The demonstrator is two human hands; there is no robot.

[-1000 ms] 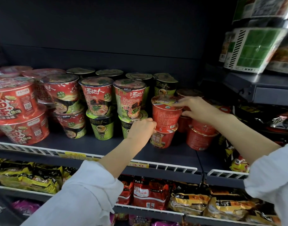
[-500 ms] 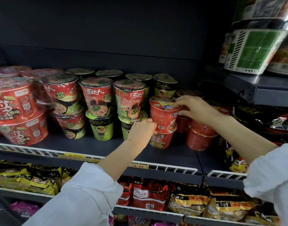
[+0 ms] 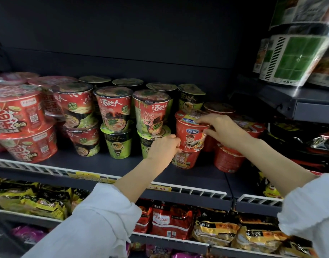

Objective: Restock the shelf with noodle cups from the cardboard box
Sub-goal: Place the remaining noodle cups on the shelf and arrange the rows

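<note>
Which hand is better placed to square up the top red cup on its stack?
Right. The right hand already grips the top red cup at lid and side. The left hand sits lower, at the seam with the bottom cup, better for steadying.

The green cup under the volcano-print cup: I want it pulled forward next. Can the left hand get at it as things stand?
Probably yes. The left hand grips the red cup stack right beside the green cup, whose front faces bare shelf. The cup stacked on it may topple.
</note>
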